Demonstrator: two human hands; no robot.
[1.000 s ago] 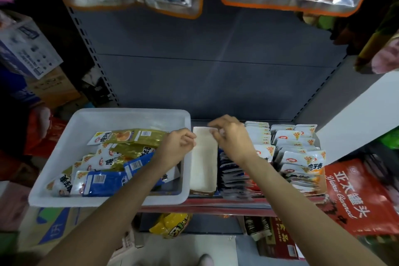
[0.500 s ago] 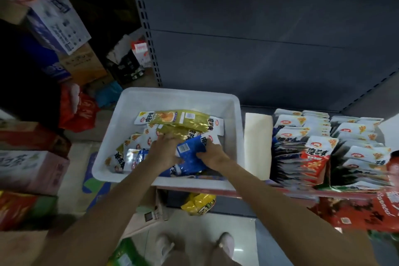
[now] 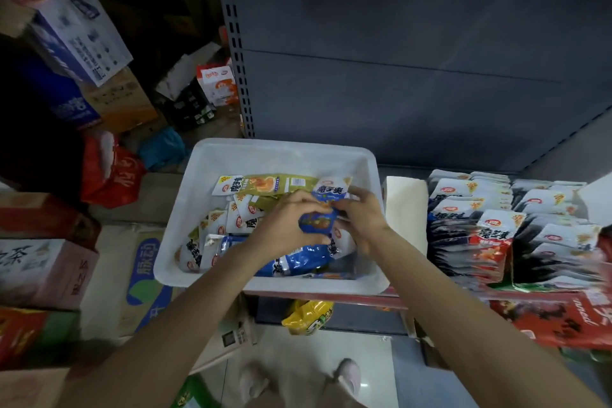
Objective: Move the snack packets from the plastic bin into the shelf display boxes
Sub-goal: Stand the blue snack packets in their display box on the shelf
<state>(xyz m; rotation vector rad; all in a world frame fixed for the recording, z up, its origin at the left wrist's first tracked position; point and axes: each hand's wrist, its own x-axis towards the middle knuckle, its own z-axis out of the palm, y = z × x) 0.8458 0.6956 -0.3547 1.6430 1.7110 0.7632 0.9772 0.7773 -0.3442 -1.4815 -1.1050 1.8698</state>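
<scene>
Gathering blue packets (image 3: pixel 318 221) in the bin (image 3: pixel 281 151), your left hand (image 3: pixel 284 225) and right hand (image 3: pixel 364 220) both pinch them; next, carry them toward three o'clock into the boxes (image 3: pixel 503 275).

Shop: stocked shelf display boxes (image 3: pixel 516 228)

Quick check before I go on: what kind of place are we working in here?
Most likely a small shop's stocking aisle: a grey metal shelf holds display boxes of snack packets, and cardboard cartons are stacked on the floor.
</scene>
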